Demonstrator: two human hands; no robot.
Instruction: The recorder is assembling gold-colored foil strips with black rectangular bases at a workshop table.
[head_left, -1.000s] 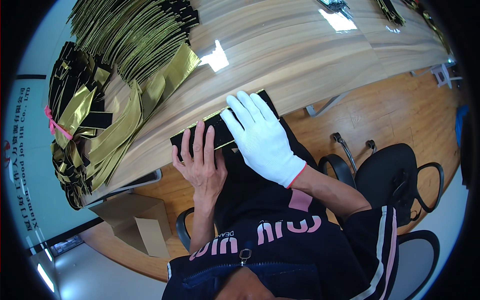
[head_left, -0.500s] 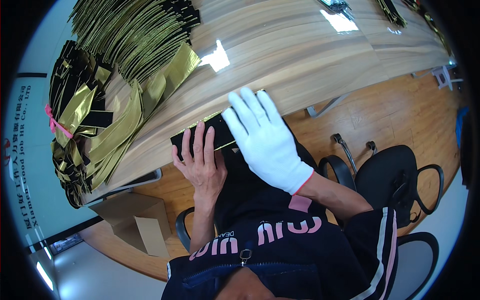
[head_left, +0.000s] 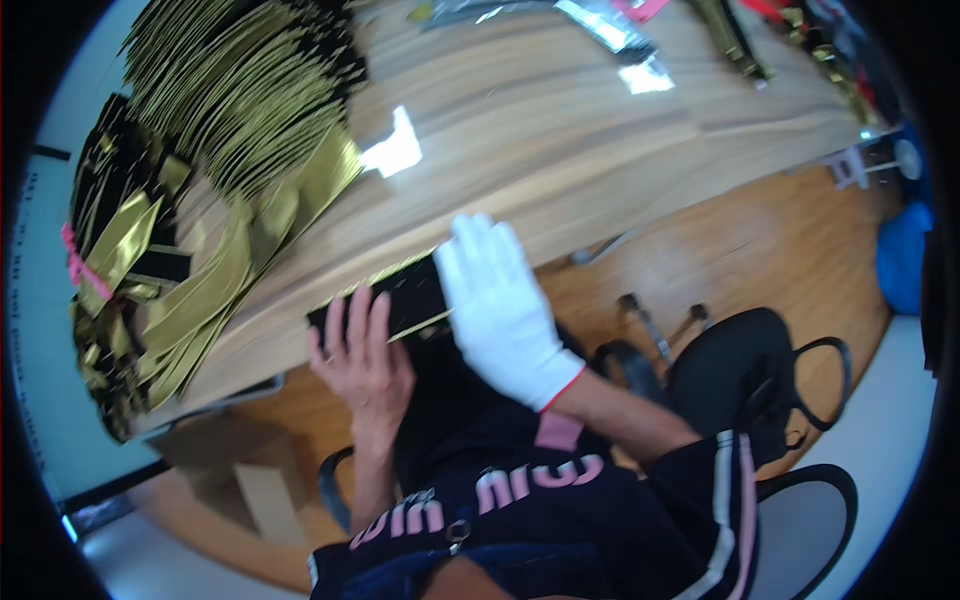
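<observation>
A black strip with gold edges [head_left: 412,297] lies flat along the near edge of the table. My bare left hand [head_left: 364,368] rests on its left end, fingers stretched out and slightly apart. My right hand [head_left: 508,325], in a white glove with a red cuff, lies flat over its right part, fingers straight and close together. The strip's right end is hidden under the glove. To the left, a large fanned pile of black and gold strips [head_left: 240,100] covers the table, with loose gold ribbons [head_left: 215,275] trailing from it.
A pink tie [head_left: 85,265] binds a bundle at the far left. Plastic-wrapped items [head_left: 610,30] and more gold-black strips [head_left: 735,45] lie at the back. An open cardboard box [head_left: 235,470] stands on the floor at left, a black chair [head_left: 730,360] at right.
The whole view has shifted, so the scene sits lower and further left. My gloved right hand has slid a little right along the strip, its fingers closer together. The left hand stays on the strip.
</observation>
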